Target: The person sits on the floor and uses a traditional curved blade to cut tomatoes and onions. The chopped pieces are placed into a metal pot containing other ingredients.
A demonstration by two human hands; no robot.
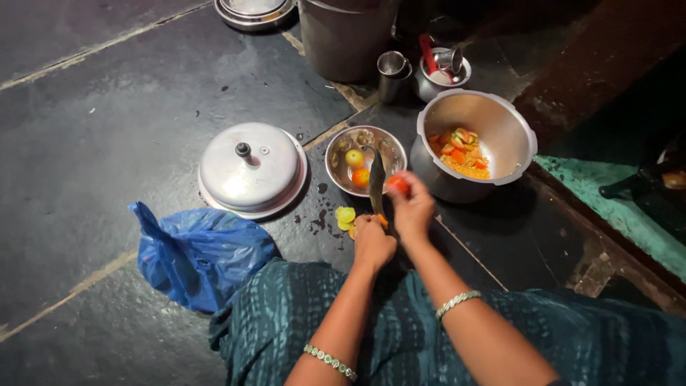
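Tomato piece (399, 185) in right hand (413, 211)

The pot (477, 136), the lid (250, 168) with its dark knob, the bowl (365, 159) and the cups (393, 71) were seen to be of bare metal, dull-polished and smooth, while the upright blade (376, 182) was of darker, matt metal. The floor (93, 143) was formed of dark stone slabs, matt and slightly rough, with paler joints. The bag (200, 254) was of thin, glossy, crinkled blue plastic; the garment (286, 322) was of soft, matt, printed teal cloth, and the bracelets (457, 302) were of bright, glittering metal.
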